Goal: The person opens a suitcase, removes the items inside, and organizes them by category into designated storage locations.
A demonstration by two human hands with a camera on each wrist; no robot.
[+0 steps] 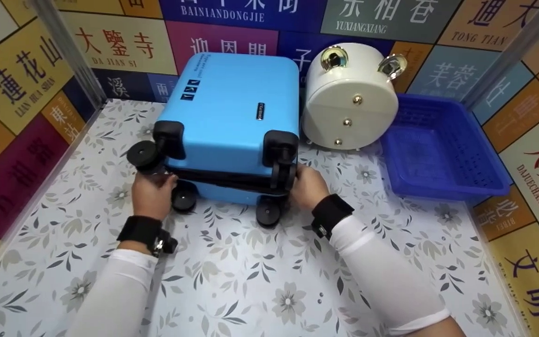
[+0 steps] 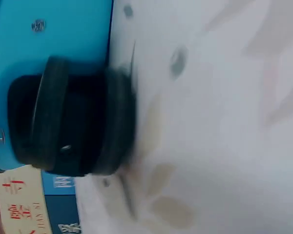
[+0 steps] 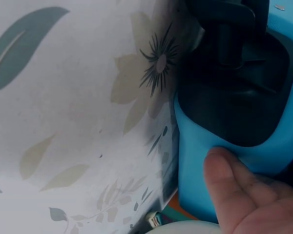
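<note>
A light-blue hard-shell suitcase (image 1: 236,89) lies flat, its black wheels towards me and a dark seam running across its wheel end. My left hand (image 1: 150,199) grips the left corner by the wheels, its thumb bent round to the front and its other fingers mostly hidden. Only a sliver of that hand shows in the left wrist view, beside a black double wheel (image 2: 73,117). My right hand (image 1: 309,187) holds the right corner. In the right wrist view a fingertip (image 3: 217,158) presses the blue shell beside a black wheel mount (image 3: 239,92).
To the suitcase's right stands a rounded cream case (image 1: 339,107) with gold studs and two shiny ear-like knobs. A blue plastic basket (image 1: 442,192) sits farther right. Panels with printed signs (image 1: 21,140) enclose the floral-patterned surface (image 1: 232,281).
</note>
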